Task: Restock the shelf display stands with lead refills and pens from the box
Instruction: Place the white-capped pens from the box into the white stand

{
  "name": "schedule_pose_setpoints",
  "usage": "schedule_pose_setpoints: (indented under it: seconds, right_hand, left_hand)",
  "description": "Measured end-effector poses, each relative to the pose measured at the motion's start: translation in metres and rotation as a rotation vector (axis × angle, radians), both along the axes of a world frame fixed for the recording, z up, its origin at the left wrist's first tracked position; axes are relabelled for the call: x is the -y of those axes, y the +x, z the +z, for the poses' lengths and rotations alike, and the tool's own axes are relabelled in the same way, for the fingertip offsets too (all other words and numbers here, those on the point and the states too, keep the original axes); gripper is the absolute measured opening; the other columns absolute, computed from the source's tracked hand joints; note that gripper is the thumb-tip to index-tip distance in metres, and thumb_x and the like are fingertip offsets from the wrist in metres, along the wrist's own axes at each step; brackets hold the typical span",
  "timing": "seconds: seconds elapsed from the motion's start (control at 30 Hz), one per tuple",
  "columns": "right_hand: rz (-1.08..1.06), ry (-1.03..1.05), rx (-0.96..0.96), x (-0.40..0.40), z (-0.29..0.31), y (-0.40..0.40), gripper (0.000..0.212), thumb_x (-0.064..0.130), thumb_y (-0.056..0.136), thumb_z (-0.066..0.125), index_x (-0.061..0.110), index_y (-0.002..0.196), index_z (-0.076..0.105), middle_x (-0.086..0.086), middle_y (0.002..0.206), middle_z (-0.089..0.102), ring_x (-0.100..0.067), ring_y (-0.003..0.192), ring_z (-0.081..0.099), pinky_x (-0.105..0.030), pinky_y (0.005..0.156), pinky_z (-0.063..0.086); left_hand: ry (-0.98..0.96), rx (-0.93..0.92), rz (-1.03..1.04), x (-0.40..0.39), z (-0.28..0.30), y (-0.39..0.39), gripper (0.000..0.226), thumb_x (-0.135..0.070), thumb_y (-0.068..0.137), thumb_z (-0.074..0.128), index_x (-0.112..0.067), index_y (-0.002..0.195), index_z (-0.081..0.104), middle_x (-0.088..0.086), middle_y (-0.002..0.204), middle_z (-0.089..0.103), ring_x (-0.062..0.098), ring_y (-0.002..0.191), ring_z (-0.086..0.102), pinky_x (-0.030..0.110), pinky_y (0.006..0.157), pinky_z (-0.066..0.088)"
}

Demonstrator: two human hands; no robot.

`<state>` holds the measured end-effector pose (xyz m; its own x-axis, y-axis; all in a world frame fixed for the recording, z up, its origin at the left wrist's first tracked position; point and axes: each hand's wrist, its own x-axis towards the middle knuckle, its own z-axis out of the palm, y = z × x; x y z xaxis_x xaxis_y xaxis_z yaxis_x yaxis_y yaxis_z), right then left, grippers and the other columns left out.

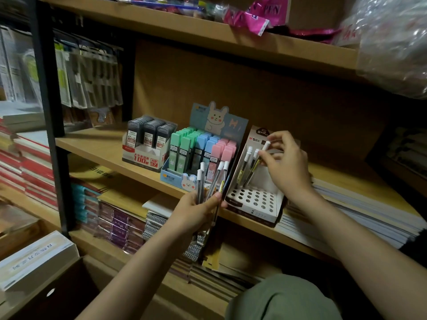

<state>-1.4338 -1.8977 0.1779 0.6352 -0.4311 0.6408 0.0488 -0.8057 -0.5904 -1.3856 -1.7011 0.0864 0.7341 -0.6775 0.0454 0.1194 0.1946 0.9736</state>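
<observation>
A white pen display stand (254, 199) with rows of round holes sits on the wooden shelf (97, 146); two white-capped pens (248, 158) stand in its back holes. My right hand (286, 162) pinches another white-capped pen (262, 155) over the stand's back rows. My left hand (196, 211) grips a bunch of several white-capped pens (211, 181) just left of the stand. Left of it stand a bunny-printed display (203, 148) filled with green, blue and pink lead refill cases and a white display (147, 144) with dark refill cases.
Stacks of paper (346, 209) lie right of the pen stand. Notebooks (120, 222) fill the shelf below. A black upright post (53, 116) frames the left side. A cardboard box (34, 262) sits at lower left. Bags hang over the upper shelf.
</observation>
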Motion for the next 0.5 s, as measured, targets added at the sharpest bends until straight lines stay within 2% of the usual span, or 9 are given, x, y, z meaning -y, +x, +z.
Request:
schedule_pose_setpoints:
  seconds: [0.1, 0.23, 0.33, 0.43, 0.5]
  right_hand:
    - [-0.036, -0.098, 0.013, 0.001, 0.002, 0.007, 0.025, 0.013, 0.087, 0.07, 0.021, 0.106, 0.056, 0.005, 0.109, 0.056, -0.006, 0.079, 0.066, -0.015, 0.066, 0.055]
    - [-0.022, -0.156, -0.026, -0.001, -0.006, 0.012, 0.022, 0.011, 0.086, 0.07, 0.022, 0.097, 0.055, 0.005, 0.106, 0.054, 0.0, 0.082, 0.058, -0.013, 0.067, 0.052]
    - [-0.042, -0.189, -0.018, -0.001, -0.017, 0.012, 0.023, 0.01, 0.088, 0.068, 0.025, 0.092, 0.052, 0.006, 0.101, 0.056, 0.007, 0.079, 0.054, -0.003, 0.06, 0.046]
    - [-0.052, -0.175, -0.029, -0.002, -0.021, 0.013, 0.024, 0.01, 0.087, 0.069, 0.026, 0.089, 0.052, 0.01, 0.096, 0.054, 0.003, 0.081, 0.056, -0.007, 0.057, 0.045]
    - [-0.062, -0.174, -0.049, -0.004, -0.025, 0.014, 0.024, 0.009, 0.088, 0.068, 0.027, 0.089, 0.053, 0.013, 0.093, 0.052, 0.0, 0.08, 0.057, -0.01, 0.062, 0.044]
  left_hand:
    - [-0.007, -0.007, 0.002, 0.0, -0.001, 0.0, 0.029, -0.03, 0.093, 0.058, -0.002, 0.094, 0.068, -0.001, 0.062, 0.057, 0.008, 0.048, 0.04, 0.021, 0.046, 0.029]
    - [-0.007, -0.004, 0.003, 0.0, -0.002, 0.002, 0.025, -0.03, 0.093, 0.058, -0.008, 0.087, 0.069, 0.013, 0.076, 0.053, 0.012, 0.052, 0.039, 0.024, 0.049, 0.027]
    - [-0.018, -0.012, 0.002, -0.001, -0.003, 0.002, 0.023, -0.03, 0.093, 0.059, -0.01, 0.086, 0.069, 0.016, 0.085, 0.055, 0.014, 0.056, 0.04, 0.026, 0.052, 0.028]
    - [-0.006, 0.008, -0.003, -0.001, -0.004, 0.001, 0.023, -0.029, 0.093, 0.058, -0.011, 0.085, 0.069, 0.016, 0.086, 0.055, 0.014, 0.056, 0.041, 0.026, 0.052, 0.028]
    - [-0.004, 0.011, -0.012, -0.001, -0.004, 0.001, 0.023, -0.029, 0.094, 0.058, -0.01, 0.087, 0.068, 0.014, 0.083, 0.056, 0.013, 0.056, 0.041, 0.025, 0.053, 0.029]
